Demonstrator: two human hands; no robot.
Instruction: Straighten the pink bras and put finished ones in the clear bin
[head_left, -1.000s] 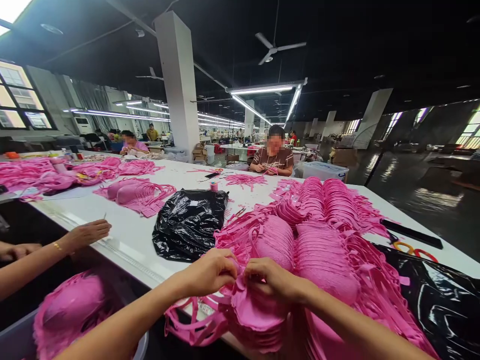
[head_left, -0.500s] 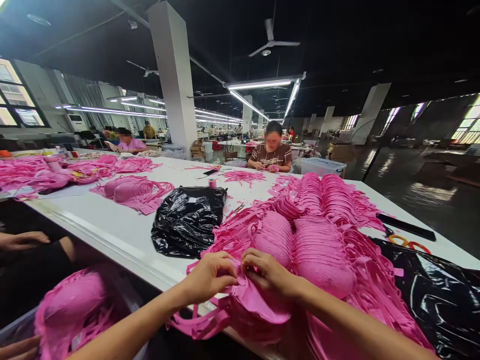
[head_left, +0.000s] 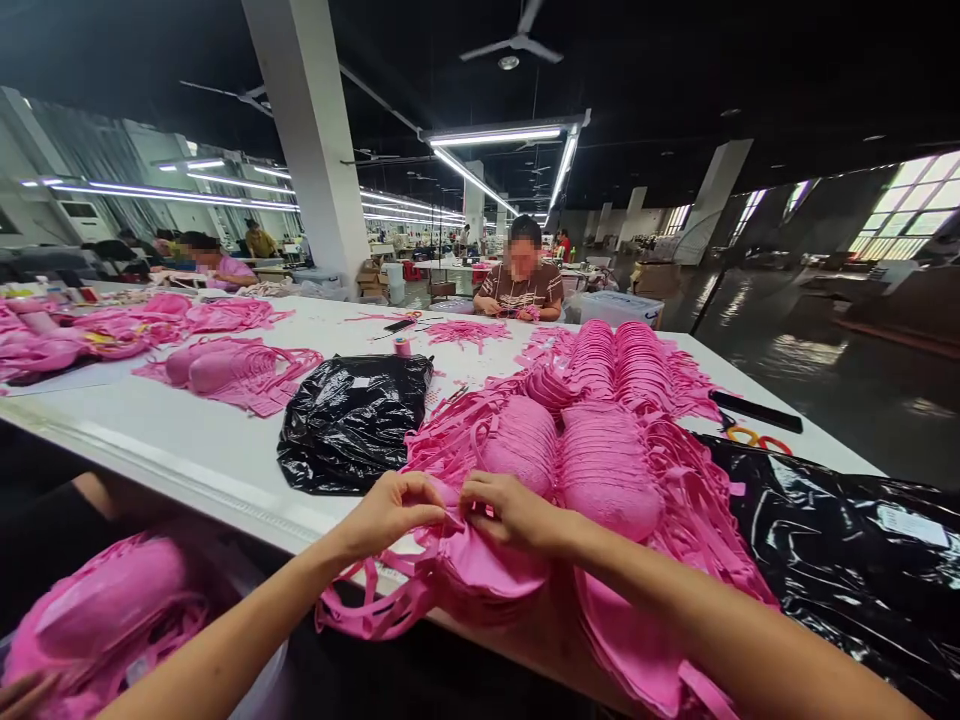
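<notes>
My left hand (head_left: 399,512) and my right hand (head_left: 508,508) are close together at the table's front edge, fingers pinched on the fabric of a pink bra (head_left: 495,562). Its smooth inner cup side faces up, and its straps (head_left: 367,610) hang over the edge to the left. Beneath and behind it lies a long stack of nested pink bras (head_left: 609,470), lace cups outward, reaching back across the table. The fingertips partly hide the bit of fabric between them.
Left of the stack sits a black plastic bag (head_left: 356,425) with a thread spool (head_left: 403,347) behind it. Scissors (head_left: 757,440) and another black bag (head_left: 847,550) are at right. More bras (head_left: 105,610) fill a bin at lower left. A co-worker (head_left: 521,285) sits across the table (head_left: 202,450).
The view has turned slightly, so the table and the stack appear further left and a little higher. Both hands keep pinching the bra, with little change in their grip.
</notes>
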